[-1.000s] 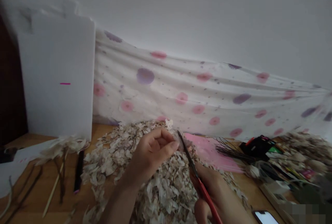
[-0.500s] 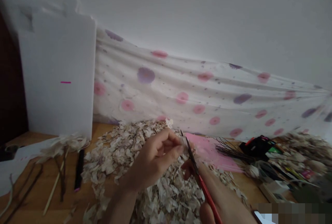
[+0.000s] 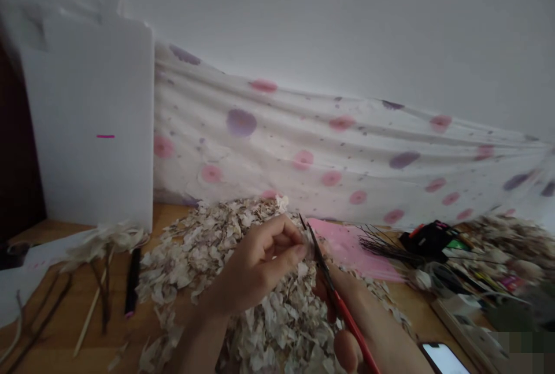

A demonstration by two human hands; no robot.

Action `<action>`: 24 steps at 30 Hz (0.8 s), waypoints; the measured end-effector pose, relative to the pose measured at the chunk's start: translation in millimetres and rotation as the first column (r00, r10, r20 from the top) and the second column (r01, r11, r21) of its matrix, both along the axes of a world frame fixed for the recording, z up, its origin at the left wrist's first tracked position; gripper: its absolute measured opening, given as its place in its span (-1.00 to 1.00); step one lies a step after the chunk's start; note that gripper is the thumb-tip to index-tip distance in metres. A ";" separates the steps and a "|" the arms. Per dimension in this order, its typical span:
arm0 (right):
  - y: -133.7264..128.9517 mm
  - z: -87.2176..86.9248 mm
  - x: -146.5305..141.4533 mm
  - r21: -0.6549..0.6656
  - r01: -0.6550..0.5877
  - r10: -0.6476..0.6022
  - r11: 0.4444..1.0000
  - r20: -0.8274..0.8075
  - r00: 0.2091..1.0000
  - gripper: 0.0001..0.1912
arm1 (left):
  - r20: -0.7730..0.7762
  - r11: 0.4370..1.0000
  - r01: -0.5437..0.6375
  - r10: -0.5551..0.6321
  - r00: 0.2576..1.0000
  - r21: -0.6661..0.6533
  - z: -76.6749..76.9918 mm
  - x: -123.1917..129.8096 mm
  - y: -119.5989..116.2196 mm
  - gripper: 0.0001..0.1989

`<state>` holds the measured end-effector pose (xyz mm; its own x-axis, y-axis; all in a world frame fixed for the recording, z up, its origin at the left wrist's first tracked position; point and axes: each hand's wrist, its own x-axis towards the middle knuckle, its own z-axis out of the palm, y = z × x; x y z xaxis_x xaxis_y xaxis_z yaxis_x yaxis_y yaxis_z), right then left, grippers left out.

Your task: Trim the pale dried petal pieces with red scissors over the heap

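Above the petal heap (image 3: 208,247), the left hand (image 3: 264,264) has its thumb and index fingers together, apparently clamped on a thin pale piece (image 3: 309,247), likely a petal; the pinch looks light, as suits something so flimsy. Over the heap's right side, the right hand (image 3: 344,299) has its fingers closed around the red-handled scissors (image 3: 349,319), whose 2 blades stand slightly parted beside that piece, angled forward perhaps so that the wrists need not cross. Working over the heap probably lets scraps drop into it. The wooden bench (image 3: 54,356) carries everything: left of the heap, a black pen (image 3: 132,284) and a pale flower head (image 3: 106,241); right of it, a pink sheet (image 3: 347,247), dark wires (image 3: 381,250) and a lit phone (image 3: 444,358), all seemingly kept within reach. Behind the heap hangs a flowered cloth (image 3: 277,131) against a grey wall (image 3: 347,27), perhaps shielding it; behind and left stands a white board (image 3: 95,102) with 1 magenta mark.
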<state>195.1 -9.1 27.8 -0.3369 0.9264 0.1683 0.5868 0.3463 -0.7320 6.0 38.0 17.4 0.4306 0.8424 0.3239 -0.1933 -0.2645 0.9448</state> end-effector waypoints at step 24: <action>-0.6 -29.1 28.2 -0.006 0.095 -0.094 0.995 -0.215 0.972 -0.49 | 0.085 1.000 0.014 -0.016 0.996 0.017 0.2 -0.3 -0.2 -0.83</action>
